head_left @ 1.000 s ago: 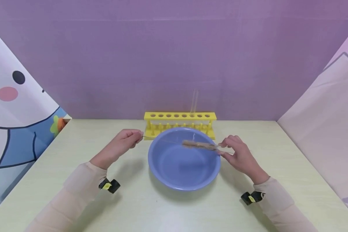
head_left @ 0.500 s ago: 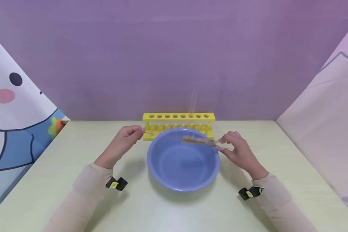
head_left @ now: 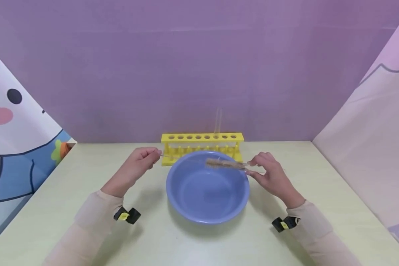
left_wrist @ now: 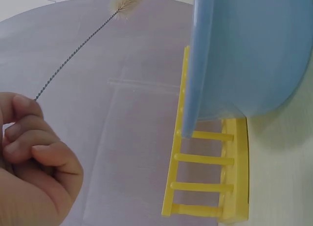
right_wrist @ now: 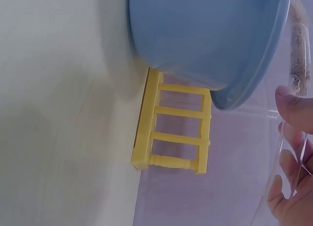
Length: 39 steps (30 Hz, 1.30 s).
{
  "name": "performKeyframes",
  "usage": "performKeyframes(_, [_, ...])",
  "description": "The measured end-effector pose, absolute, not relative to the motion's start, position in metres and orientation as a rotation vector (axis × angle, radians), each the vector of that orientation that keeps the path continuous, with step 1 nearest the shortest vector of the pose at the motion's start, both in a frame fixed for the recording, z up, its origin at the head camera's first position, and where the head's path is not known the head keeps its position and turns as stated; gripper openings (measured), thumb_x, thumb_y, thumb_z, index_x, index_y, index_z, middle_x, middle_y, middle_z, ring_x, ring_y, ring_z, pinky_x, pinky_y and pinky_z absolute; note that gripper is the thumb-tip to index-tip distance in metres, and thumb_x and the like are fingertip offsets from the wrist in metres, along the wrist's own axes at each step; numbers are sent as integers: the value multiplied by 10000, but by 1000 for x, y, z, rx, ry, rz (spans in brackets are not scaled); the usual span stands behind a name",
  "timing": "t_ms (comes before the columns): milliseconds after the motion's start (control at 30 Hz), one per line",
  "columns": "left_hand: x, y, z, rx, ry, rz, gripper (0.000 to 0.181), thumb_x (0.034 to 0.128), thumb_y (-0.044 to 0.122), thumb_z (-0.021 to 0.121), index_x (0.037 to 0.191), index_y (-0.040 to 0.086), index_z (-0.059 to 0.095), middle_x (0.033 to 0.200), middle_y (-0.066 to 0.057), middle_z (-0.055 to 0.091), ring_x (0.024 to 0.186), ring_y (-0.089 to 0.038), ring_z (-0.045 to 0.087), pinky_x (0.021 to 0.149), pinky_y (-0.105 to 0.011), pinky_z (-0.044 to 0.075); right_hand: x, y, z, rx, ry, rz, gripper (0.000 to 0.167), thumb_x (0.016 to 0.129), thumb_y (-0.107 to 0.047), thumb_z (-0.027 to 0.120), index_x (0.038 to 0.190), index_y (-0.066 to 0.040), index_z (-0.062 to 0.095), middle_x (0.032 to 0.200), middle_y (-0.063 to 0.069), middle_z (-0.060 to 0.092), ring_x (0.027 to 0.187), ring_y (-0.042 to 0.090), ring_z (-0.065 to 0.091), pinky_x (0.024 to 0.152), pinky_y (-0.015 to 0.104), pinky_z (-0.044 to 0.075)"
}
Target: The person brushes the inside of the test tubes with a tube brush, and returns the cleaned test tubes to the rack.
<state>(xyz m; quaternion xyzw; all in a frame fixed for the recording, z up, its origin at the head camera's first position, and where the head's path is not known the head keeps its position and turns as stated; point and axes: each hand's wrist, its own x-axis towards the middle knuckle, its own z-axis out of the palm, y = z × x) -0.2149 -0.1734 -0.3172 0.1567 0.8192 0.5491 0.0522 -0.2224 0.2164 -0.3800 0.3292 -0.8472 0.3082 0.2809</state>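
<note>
In the head view my left hand (head_left: 141, 162) pinches the end of a test tube brush's thin handle; the left wrist view shows this handle as twisted wire (left_wrist: 76, 54). Pale bristles of the test tube brush (head_left: 216, 163) lie nearly level above the far part of a blue basin (head_left: 207, 221). My right hand (head_left: 272, 178) holds a clear glass test tube (right_wrist: 301, 59) between thumb and fingers, its mouth facing left. Part of the bristles sits inside the tube, and the rest sticks out of the mouth. The basin's bottom looks bluish, and whether it holds water I cannot tell.
Behind the basin stands a yellow test tube rack (head_left: 202, 137), its front partly covered by the basin. One clear test tube (head_left: 218, 122) stands upright in it. A purple backdrop (head_left: 199, 74) rises behind the pale table (head_left: 199, 247).
My left hand shifted slightly right with the brush handle, then back left. My right hand keeps the tube in nearly the same place over the basin's edge. The head view drifted slightly.
</note>
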Motion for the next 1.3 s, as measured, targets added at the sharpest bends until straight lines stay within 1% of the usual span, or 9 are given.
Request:
performKeyframes(100, [-215,-175,-315,453,2488,1705,355,994,272,470,713,55,484,655,-19,331,620,-179,357,612,-280,294,-222,215,-379,886,-2269,822,305,659,50,805,843,-102,614,836,-32,588,800,171,464,692,269,387])
performKeyframes(233, [-214,-176,-311,443,2493,1707,358,995,261,471,709,47,473,658,-15,339,632,-187,370,622,-288,307,-223,214,-376,891,-2273,813,288,669,39,804,844,-85,612,834,6,592,805,157,455,690,262,385])
performKeyframes(400, [-214,-181,-304,448,2539,1721,397,997,292,450,692,43,398,673,-9,336,711,-198,411,748,-325,394,-228,217,-371,867,-2265,809,262,682,30,799,847,-55,614,826,20,585,805,153,447,689,279,382])
performKeyframes(467, [-214,-185,-304,446,2550,1728,400,998,288,447,689,41,390,664,-7,333,712,-190,408,753,-327,398,-229,219,-371,857,-2270,805,260,683,29,798,847,-56,614,825,11,582,806,151,445,689,282,383])
performKeyframes(533, [-214,-188,-304,474,2549,1734,400,1001,266,446,684,31,385,650,-3,323,673,-182,390,701,-293,380,-229,221,-372,850,-2276,806,263,681,31,799,847,-61,616,826,7,581,808,148,445,690,275,384])
performKeyframes(633, [-214,-191,-307,535,2521,1736,405,1003,239,449,680,5,380,614,-8,293,600,-184,341,623,-293,319,-228,223,-374,855,-2280,810,269,678,27,802,844,-72,614,825,7,582,810,151,450,694,263,384])
performKeyframes(800, [-213,-193,-306,552,2503,1729,407,1003,248,452,697,-13,391,619,-11,297,595,-169,336,631,-293,320,-225,223,-374,875,-2256,817,282,664,41,803,847,-64,616,821,14,581,804,154,448,698,250,376])
performKeyframes(1033, [-209,-193,-308,525,2533,1693,362,1005,232,450,703,33,429,669,-22,367,656,-167,384,634,-269,351,-225,224,-374,896,-2256,807,284,659,38,804,840,-62,608,813,4,574,795,139,440,685,239,374])
performKeyframes(1300, [-206,-196,-306,533,2546,1701,375,1006,248,448,709,21,422,655,-20,343,613,-184,354,625,-281,328,-227,224,-377,882,-2284,843,287,672,20,804,837,-100,602,799,16,570,764,186,452,644,248,371])
